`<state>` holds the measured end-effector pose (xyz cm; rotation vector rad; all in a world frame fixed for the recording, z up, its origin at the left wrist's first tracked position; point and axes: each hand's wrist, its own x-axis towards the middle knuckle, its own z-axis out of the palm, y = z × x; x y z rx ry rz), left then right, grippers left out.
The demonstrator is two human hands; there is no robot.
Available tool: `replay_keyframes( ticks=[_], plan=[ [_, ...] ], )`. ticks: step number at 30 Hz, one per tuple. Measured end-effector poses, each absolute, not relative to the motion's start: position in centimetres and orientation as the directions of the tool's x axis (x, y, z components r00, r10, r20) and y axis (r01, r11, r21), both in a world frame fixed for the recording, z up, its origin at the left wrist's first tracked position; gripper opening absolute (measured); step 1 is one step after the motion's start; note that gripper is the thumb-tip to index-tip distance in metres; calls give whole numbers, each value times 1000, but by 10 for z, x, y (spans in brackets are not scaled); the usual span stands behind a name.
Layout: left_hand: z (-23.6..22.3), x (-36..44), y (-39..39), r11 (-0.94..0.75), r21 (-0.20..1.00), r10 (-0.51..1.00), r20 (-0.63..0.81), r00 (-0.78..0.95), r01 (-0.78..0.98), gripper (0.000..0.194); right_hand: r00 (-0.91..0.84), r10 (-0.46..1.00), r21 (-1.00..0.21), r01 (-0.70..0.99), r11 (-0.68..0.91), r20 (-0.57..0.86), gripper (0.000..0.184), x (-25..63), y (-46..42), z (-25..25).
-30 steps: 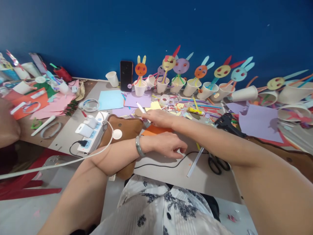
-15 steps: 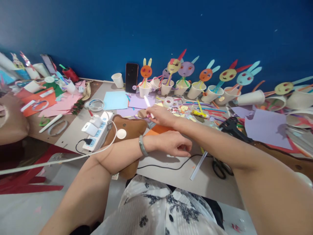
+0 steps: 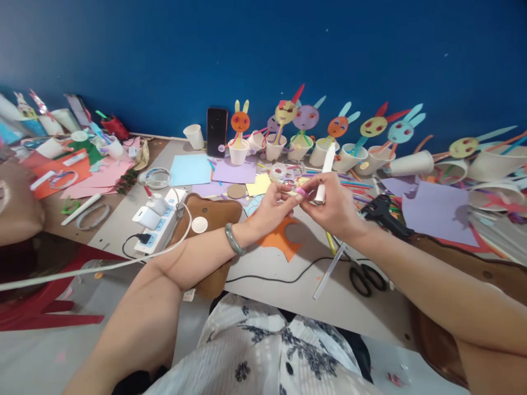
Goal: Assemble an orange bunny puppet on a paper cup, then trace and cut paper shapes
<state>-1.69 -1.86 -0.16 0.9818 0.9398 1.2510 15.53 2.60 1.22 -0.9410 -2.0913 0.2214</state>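
My right hand grips a white pen that stands nearly upright. Its thumb and fingertips also meet a small pink piece, whose exact kind I cannot make out. From the other side my left hand is closed, pinching at that same pink piece, so the fingertips of both hands almost touch. Beneath them lies an orange paper sheet with round bites cut out. A yellow paper piece and a brown disc are just beyond my left hand.
Paper cups with rabbit-faced figures line the blue wall. A phone leans there. Left is a power strip with cables; right are scissors, a clear stick and a black glue gun. Another person's arm is at far left.
My right hand has come back and right with the white pen, now held upright. My left hand has risen to meet it at the pink piece. The orange sheet is uncovered.
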Motion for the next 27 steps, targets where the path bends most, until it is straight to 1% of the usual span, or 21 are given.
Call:
replay_keyframes(
  ticks=[4, 8, 10, 12, 15, 17, 19, 20, 22, 24, 27],
  plan=[
    [2, -18, -20, 35, 948, 990, 11, 141, -317, 34, -398, 699, -410, 597, 689, 595, 14, 153, 14, 13],
    [-1, -22, -18, -5, 939, 989, 56, 138, -344, 43, -451, 701, -410, 585, 700, 553, 12, 152, 7, 13],
    [-2, -24, -16, -16, 930, 983, 82, 165, -366, 45, -458, 682, -400, 570, 717, 570, 12, 154, 4, 14],
    [0, -26, -14, -8, 918, 983, 80, 167, -396, 42, -449, 643, -380, 545, 747, 621, 16, 159, 0, 16],
    [6, -28, -10, 64, 890, 994, -15, 111, -451, 34, -440, 554, -329, 489, 808, 707, 22, 172, -7, 22],
    [11, -29, -7, 127, 858, 992, -104, 75, -498, 31, -465, 473, -287, 417, 863, 748, 33, 181, -12, 26],
    [14, -29, -6, 173, 822, 984, -165, 65, -542, 29, -501, 419, -276, 336, 901, 757, 45, 189, -18, 29],
    [15, -29, -5, 187, 808, 981, -180, 68, -558, 29, -513, 408, -285, 303, 909, 756, 48, 191, -21, 29],
    [16, -28, -5, 199, 793, 979, -186, 82, -576, 28, -508, 425, -327, 274, 904, 749, 45, 193, -26, 30],
    [16, -28, -6, 202, 788, 979, -185, 89, -582, 28, -469, 471, -385, 272, 882, 747, 40, 191, -30, 30],
    [17, -28, -8, 207, 788, 978, -189, 92, -579, 27, -424, 579, -515, 265, 815, 697, 35, 187, -32, 28]
  ],
)
